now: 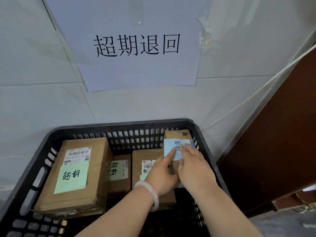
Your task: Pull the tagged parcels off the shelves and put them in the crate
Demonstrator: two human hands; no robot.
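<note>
A black plastic crate [119, 128] stands against a tiled wall and holds several brown cardboard parcels. A large parcel [85, 199] with a green tag lies at the left. A smaller green-tagged parcel [119, 185] sits in the middle, and a third parcel [145, 155] lies right of it under my left forearm. Over the crate's far right corner is a small parcel [177, 134] bearing a blue tag [171, 146]. My left hand [162, 173] and my right hand [193, 165] both hold this small parcel, fingers resting on the tag. A pale bangle circles my left wrist.
A white paper sign [136, 45] with large black characters is taped to the wall above the crate. A dark brown wooden panel [277, 142] stands close on the right. A thin white cord [256, 86] runs along the wall by the panel.
</note>
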